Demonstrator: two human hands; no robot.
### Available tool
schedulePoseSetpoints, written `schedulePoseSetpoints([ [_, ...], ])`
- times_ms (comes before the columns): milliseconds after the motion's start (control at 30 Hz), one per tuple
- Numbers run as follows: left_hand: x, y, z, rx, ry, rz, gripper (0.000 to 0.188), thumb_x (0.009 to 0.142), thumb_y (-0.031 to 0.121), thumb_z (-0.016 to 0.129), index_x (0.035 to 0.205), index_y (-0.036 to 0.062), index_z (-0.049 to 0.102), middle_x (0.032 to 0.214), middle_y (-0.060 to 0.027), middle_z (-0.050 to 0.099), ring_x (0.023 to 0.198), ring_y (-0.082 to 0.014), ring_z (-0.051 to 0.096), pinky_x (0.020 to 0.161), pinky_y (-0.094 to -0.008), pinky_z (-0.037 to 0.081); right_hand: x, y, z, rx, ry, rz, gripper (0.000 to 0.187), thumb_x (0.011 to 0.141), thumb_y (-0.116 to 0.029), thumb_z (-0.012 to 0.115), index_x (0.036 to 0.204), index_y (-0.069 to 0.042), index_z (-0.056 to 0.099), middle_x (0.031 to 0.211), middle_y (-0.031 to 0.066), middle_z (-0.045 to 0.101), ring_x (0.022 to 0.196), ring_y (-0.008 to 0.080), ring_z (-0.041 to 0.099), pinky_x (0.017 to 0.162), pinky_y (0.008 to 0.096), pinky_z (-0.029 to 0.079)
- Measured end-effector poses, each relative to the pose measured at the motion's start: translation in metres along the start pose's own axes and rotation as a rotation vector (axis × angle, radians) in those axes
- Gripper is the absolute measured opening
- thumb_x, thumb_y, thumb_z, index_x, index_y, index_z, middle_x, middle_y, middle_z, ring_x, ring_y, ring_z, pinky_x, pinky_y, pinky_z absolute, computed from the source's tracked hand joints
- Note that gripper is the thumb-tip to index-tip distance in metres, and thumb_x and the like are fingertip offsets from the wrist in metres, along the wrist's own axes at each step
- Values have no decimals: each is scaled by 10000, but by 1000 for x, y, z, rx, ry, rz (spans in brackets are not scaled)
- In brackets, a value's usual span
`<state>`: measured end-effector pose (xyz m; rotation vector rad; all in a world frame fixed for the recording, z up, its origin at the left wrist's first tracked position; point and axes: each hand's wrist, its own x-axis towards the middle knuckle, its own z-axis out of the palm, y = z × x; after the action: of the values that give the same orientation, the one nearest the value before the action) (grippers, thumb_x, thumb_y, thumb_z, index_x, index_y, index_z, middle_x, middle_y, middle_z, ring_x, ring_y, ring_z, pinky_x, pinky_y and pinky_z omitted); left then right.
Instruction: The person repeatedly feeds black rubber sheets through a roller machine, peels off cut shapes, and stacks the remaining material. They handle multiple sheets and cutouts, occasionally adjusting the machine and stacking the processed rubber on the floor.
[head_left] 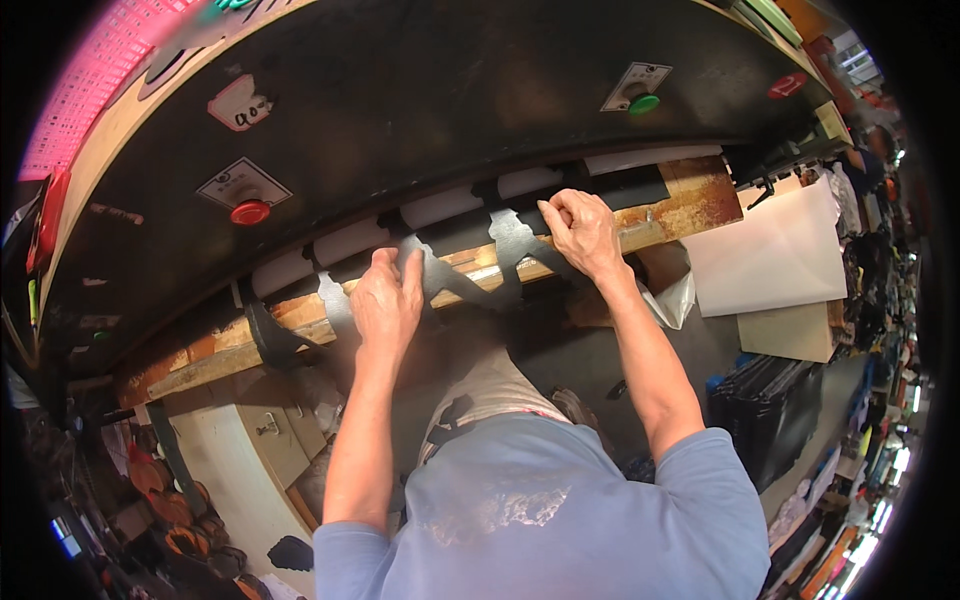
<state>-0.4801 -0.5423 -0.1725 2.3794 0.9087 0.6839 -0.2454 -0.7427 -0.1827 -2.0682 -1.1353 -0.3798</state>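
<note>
A black sheet with large cut-out gaps hangs over the front edge of a worn wooden board. Grey patches show on several of its strips. My left hand is at the sheet's left part, fingers bent and closed on a strip, thumb on the right side. Farther right and a little higher, my right hand has its fingers curled into a pinch at the sheet's edge. What lies right between those fingertips is partly hidden. Behind both hands, pale material shows through the gaps.
A black machine panel rises beyond the board, with a red button and a green button. A pink basket is at the far left. White sheets lie to the right, above black stacked material. A pale cabinet stands lower left.
</note>
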Motion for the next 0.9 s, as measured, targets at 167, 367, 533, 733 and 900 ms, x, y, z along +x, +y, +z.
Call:
schedulePoseSetpoints([
  [167,-3,3,8,66,88,-8,334,1019,325,738,1080,-1,694,718,-158,686,722,-396,724,675,-496,550,0,-2,-4,10,-26,33,220,935,-161,775,788,-58,646,679,97,628,678,321,651,678,436,494],
  [367,-7,-1,7,11,-17,-62,241,1033,255,697,1061,25,632,816,-218,717,817,-460,712,739,-549,542,-6,2,-3,57,-38,97,212,938,-161,777,799,-50,663,663,90,608,643,295,619,661,407,490],
  [533,-16,6,4,-10,151,84,167,985,128,737,957,32,602,718,-193,627,707,-437,654,639,-517,501,-13,6,-12,387,-59,413,263,1005,-205,782,833,-31,686,654,-68,508,625,35,419,564,248,359],
  [733,-23,19,-9,-83,78,82,142,937,50,771,938,11,634,770,-192,640,766,-415,631,679,-498,499,49,-11,-17,204,44,256,239,942,-171,845,1031,14,724,886,57,697,746,110,593,669,280,489],
  [900,-11,21,-19,-68,-161,21,165,970,121,732,980,-9,630,820,-205,638,824,-426,613,731,-519,487,137,-18,29,-55,-370,220,926,789,-511,897,1485,10,581,1431,271,592,1255,418,604,1066,492,484],
])
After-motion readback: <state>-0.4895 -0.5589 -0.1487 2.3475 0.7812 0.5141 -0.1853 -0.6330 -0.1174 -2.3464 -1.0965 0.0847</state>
